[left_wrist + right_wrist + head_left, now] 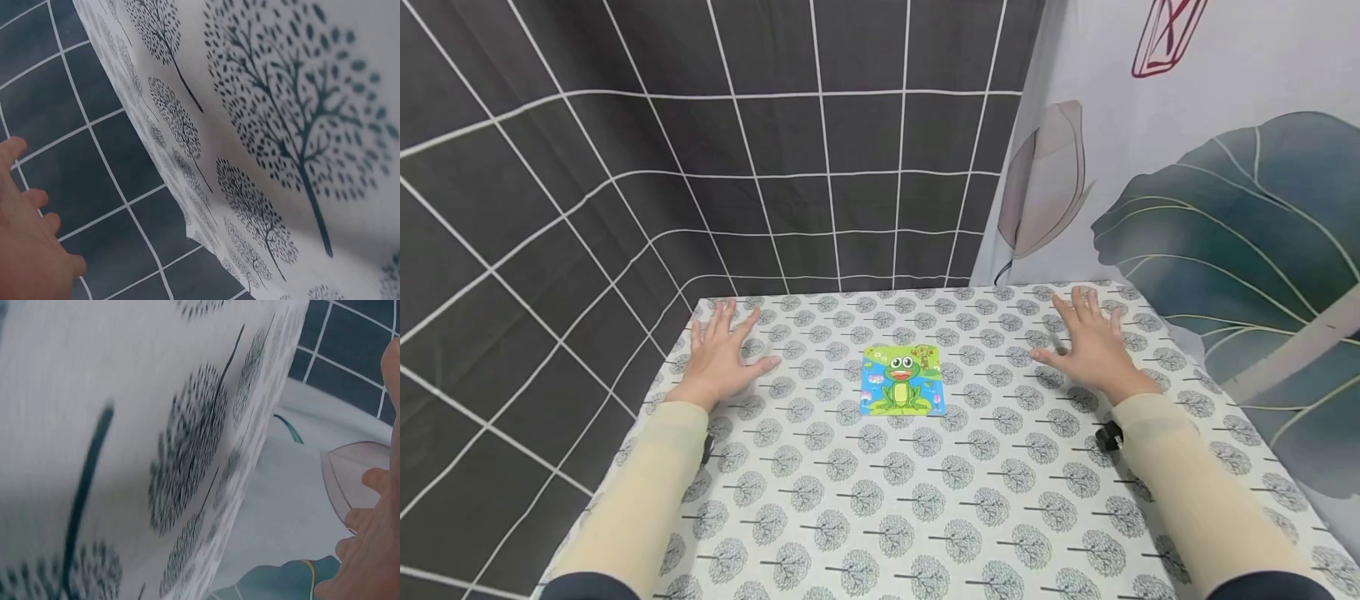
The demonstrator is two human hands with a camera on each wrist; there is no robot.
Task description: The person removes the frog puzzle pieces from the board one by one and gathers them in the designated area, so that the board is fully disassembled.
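Note:
A square frog picture puzzle [902, 381], green and blue with a smiling frog on it, lies flat near the middle of the table in the head view. To its left, my left hand [718, 354] is spread, palm down, over the far left part of the table. My right hand [1092, 343] is spread likewise on the far right. Both hands are apart from the puzzle and hold nothing. In the left wrist view the left hand [34, 231] shows at the left edge; the right hand [369, 537] shows at the right edge of the right wrist view. Neither wrist view shows the puzzle.
A white cloth with printed trees covers the table [895, 500]. Behind and to the left hangs a dark curtain [775, 142] with a white grid. A pale curtain [1150, 167] with large leaves hangs at the right. Dark straps sit at both wrists.

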